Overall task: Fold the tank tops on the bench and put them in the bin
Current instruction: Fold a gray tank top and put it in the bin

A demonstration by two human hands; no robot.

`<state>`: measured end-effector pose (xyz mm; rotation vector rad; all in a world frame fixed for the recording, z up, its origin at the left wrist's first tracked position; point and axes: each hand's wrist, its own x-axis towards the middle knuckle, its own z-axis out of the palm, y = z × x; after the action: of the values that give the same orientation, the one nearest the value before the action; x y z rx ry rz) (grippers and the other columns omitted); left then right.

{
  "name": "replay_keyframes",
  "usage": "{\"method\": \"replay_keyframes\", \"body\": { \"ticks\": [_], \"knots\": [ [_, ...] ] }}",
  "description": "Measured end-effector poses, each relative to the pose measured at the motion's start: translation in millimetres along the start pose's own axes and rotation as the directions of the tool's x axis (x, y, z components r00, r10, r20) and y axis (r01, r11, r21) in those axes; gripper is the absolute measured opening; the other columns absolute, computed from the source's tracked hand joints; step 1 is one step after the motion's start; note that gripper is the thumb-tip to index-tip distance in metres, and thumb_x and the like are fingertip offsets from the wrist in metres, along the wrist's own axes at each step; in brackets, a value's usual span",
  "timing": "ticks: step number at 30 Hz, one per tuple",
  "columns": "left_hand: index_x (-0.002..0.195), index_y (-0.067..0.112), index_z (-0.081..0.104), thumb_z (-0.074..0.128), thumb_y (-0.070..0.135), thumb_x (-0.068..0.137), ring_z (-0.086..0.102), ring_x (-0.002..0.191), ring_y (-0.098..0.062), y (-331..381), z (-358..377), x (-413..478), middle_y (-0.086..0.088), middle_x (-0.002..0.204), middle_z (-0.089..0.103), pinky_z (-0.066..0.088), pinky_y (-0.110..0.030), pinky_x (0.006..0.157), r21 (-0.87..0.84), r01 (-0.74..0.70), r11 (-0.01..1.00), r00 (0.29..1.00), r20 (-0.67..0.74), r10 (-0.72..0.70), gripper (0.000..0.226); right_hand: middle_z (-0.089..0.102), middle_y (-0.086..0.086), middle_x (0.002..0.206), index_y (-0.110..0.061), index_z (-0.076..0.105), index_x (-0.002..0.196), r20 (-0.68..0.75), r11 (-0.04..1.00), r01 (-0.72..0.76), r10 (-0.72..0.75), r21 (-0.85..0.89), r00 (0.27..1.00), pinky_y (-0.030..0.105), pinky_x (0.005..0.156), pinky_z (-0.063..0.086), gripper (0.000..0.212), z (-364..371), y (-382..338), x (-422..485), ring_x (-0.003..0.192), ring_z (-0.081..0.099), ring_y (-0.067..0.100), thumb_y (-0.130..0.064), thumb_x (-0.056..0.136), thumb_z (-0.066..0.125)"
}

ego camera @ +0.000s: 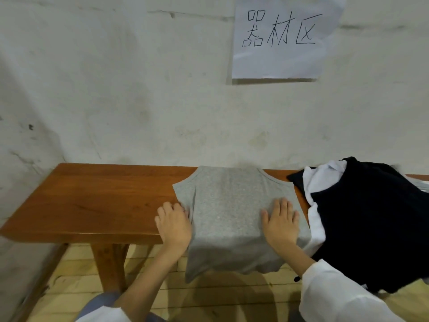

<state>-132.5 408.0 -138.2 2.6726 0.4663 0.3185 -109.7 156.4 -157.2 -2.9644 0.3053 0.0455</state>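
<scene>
A grey tank top [228, 205] lies spread on the wooden bench [92, 201], its straps toward the wall and its hem hanging over the front edge. My left hand [173, 223] rests at the top's left edge, its fingertips curled at the cloth. My right hand [281, 223] lies flat, fingers straight, on the top's right half. A heap of black tops [371, 219] and white tops [321, 180] sits on the bench to the right. No bin is in view.
The bench stands against a stained white wall [116, 89]. A paper sign [278, 38] with handwritten characters hangs above. The bench leg [109, 266] stands on a pale wooden floor [220, 296]. Bare bench surface stretches to the left.
</scene>
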Motion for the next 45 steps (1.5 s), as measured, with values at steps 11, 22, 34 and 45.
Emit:
{"method": "replay_keyframes", "body": {
  "ticks": [11, 22, 34, 45],
  "knots": [
    [0.109, 0.012, 0.042, 0.046, 0.024, 0.099, 0.056, 0.056, -0.013, -19.9, -33.8, 10.9, 0.003, 0.068, 0.056, 0.042, -0.024, 0.049, -0.024, 0.008, 1.0, 0.992, 0.123, -0.005, 0.016, -0.007, 0.008, 0.16, -0.014, -0.001, 0.153, 0.064, 0.995, 0.092, -0.089, -0.048, 0.994, 0.042, 0.119, -0.006, 0.07, -7.1, 19.5, 14.9, 0.147, -0.009, 0.024, -0.056, 0.097, 0.005],
    [0.149, 0.003, 0.021, 0.028, 0.032, 0.102, 0.018, 0.145, -0.025, 8.7, 6.0, 1.0, -0.015, 0.155, 0.024, 0.013, -0.032, 0.119, 0.11, -0.276, 0.955, 0.949, 0.187, 0.253, 0.056, -0.009, 0.009, 0.16, -0.015, -0.004, 0.153, 0.063, 0.991, 0.108, -0.103, -0.081, 0.993, 0.043, 0.119, -0.007, 0.071, -7.1, 19.9, 13.8, 0.147, -0.011, 0.024, -0.057, 0.096, 0.005],
    [0.153, 0.013, 0.004, 0.007, 0.055, 0.097, -0.007, 0.147, -0.018, -12.7, 29.4, 47.3, -0.004, 0.161, 0.0, -0.005, -0.039, 0.12, 0.209, -0.331, 0.92, 0.924, 0.269, 0.271, 0.07, -0.01, 0.012, 0.16, -0.017, -0.004, 0.153, 0.023, 0.999, 0.041, -0.04, -0.031, 0.999, 0.046, 0.118, -0.008, 0.074, 2.7, 4.0, 25.0, 0.147, -0.013, 0.027, -0.059, 0.092, -0.004],
    [0.128, 0.008, 0.056, 0.031, 0.036, 0.099, 0.048, 0.124, -0.025, -27.6, 10.7, 34.5, -0.01, 0.13, 0.056, 0.032, -0.039, 0.107, -0.101, -0.429, 0.898, 0.903, -0.044, 0.427, 0.047, 0.045, 0.007, 0.142, -0.014, 0.046, 0.136, -0.15, 0.857, 0.145, -0.08, 0.494, 0.985, 0.03, 0.11, 0.028, 0.041, -12.3, 15.1, 9.5, 0.133, 0.039, 0.022, -0.033, 0.1, 0.043]
  ]
}}
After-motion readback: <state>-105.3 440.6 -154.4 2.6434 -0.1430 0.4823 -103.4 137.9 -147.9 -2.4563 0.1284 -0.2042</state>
